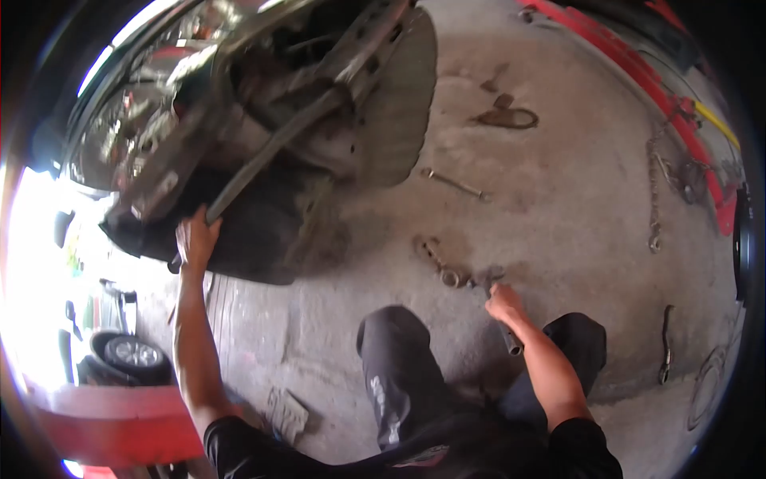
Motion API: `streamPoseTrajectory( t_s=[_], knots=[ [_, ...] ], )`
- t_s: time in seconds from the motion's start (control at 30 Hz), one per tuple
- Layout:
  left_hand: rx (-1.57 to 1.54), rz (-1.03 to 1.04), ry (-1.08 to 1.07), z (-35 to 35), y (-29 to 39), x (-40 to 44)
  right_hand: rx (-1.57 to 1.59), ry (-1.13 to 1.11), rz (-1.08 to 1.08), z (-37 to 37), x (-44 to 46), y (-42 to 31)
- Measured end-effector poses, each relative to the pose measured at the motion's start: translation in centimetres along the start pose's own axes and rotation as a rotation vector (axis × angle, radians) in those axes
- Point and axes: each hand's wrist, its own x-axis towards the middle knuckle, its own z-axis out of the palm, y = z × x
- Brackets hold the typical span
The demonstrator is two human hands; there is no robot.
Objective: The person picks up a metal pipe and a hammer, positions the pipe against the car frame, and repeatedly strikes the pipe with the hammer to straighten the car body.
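Note:
My left hand [197,238] is closed around the lower end of a long grey metal bar [267,156], which slants up into the front end of a partly stripped vehicle [311,136]. Low over the floor, my right hand [505,302] is wrapped round a dark tubular metal handle [512,342], whose open end shows below my fist. Just left of that hand lies a chain piece with a round metal ring [452,277]; whether it joins the handle I cannot tell. A combination wrench [453,184] rests on the concrete farther off.
A metal clamp with a loop [508,118] lies on the floor ahead. On the right stand a red steel frame [678,112] and a hanging chain [654,191]. A dark tool [665,345] lies right. A car wheel [132,353] and red panel [120,423] are left.

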Motion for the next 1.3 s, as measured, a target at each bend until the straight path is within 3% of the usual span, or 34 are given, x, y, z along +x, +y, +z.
streamPoseTrajectory(
  t_s=[0.03, 0.1, 0.2, 0.33, 0.53, 0.9, 1.13, 1.27, 1.3],
  knots=[
    [0.069, 0.066, 0.138, 3.0, -2.0, 1.3, -0.030, 0.044, 0.013, -0.2, 0.2, 0.0],
    [-0.021, 0.112, 0.169, 2.7, -1.1, 1.5, -0.091, 0.079, 0.038, 0.1, 1.2, -0.4],
    [-0.112, 0.000, -0.026, -0.4, 2.7, -2.7, -0.113, -0.020, 0.062, -0.7, 0.5, -3.6],
    [-0.232, -0.039, 0.128, -3.0, 6.2, -6.2, -0.077, -0.002, 0.036, -0.9, 2.1, -1.6],
    [-0.226, -0.137, -0.006, -6.1, 10.7, -7.0, -0.002, 0.073, 0.069, -0.7, 2.6, -0.7],
    [-0.231, -0.058, 0.162, -5.5, 8.0, -6.3, 0.084, -0.040, 0.033, -1.4, 3.6, 0.9],
    [-0.195, -0.074, 0.079, -4.3, 5.8, -4.3, 0.045, 0.024, 0.030, -0.4, 4.1, 1.4],
    [-0.249, -0.192, -0.093, -4.6, 5.7, -4.1, 0.051, 0.012, 0.007, -0.8, 3.5, 1.2],
    [-0.192, -0.140, -0.007, -4.1, 5.5, -4.4, 0.033, 0.007, 0.018, -1.0, 3.0, 0.7]
  ],
)
